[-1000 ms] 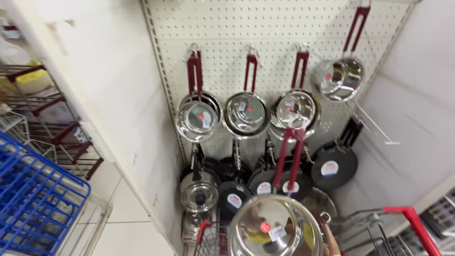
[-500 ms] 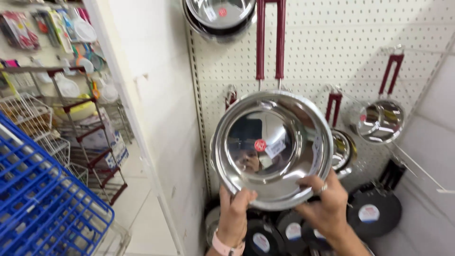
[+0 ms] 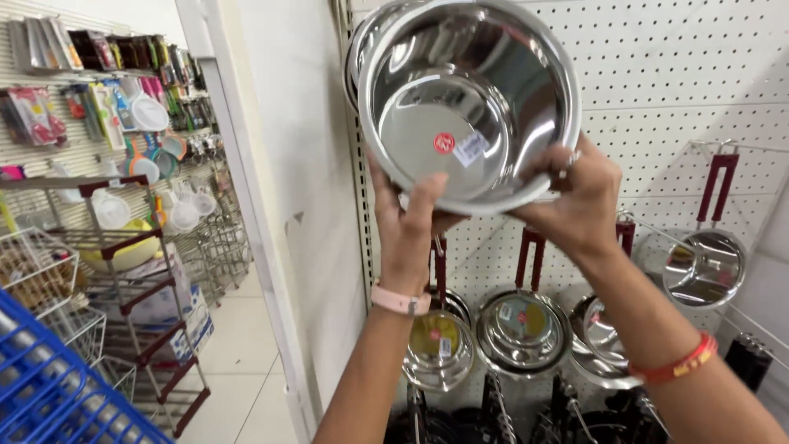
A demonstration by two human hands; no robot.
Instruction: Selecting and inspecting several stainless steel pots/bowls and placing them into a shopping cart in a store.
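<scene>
I hold a shiny steel pan up high against the white pegboard, its inside facing me with a red round sticker and a small label at its middle. My left hand, with a pink wristband, grips the pan's lower left rim. My right hand, with a red and orange bangle on the wrist, grips the lower right rim. Another steel rim shows just behind the pan at its upper left.
Steel pans with dark red handles hang on the pegboard below my arms, one more at the right, black pans at the bottom. A white pillar stands left. Shelves of kitchenware, wire racks and a blue basket lie further left.
Both hands have lifted the steel pan higher up the pegboard, and the view has tilted up. The pan now covers the top hooks, and its long red handle has gone out of view.
</scene>
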